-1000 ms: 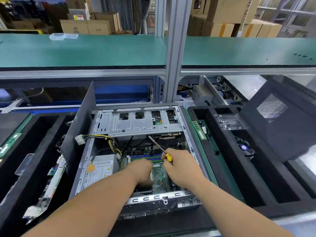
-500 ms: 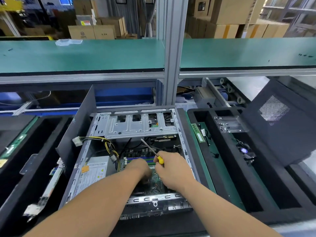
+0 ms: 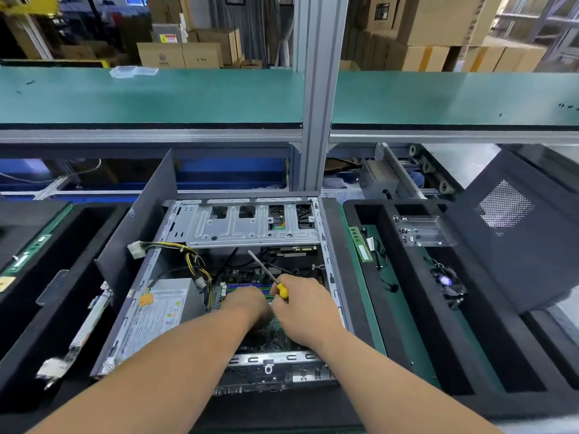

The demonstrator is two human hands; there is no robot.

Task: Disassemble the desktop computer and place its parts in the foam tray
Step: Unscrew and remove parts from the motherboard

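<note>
The open desktop case (image 3: pixel 327 255) lies flat in front of me, with its green motherboard (image 3: pixel 247 277), power supply (image 3: pixel 163 308) and drive cage (image 3: pixel 250 227) inside. My right hand (image 3: pixel 305 308) is closed around a yellow-handled screwdriver (image 3: pixel 269 275) whose shaft points up and away to the left. My left hand (image 3: pixel 247 303) reaches down onto the motherboard beside it; its fingers are hidden, so what they touch is unclear. The black foam tray (image 3: pixel 407 308) stands to the right and holds a memory stick (image 3: pixel 360 244), a fan (image 3: pixel 448 285) and a clear plastic box (image 3: pixel 423 230).
A black side panel (image 3: pixel 526 227) leans at the far right over the tray. Another foam tray (image 3: pixel 47 277) with a long bracket (image 3: pixel 84 327) sits on the left. Yellow power cables (image 3: pixel 188 255) loop over the case's left wall. An aluminium post (image 3: pixel 316 120) rises behind.
The view has shifted so the case sits slightly lower and left in frame. Both hands stay over the motherboard, drawn closer together, with the screwdriver still held.
</note>
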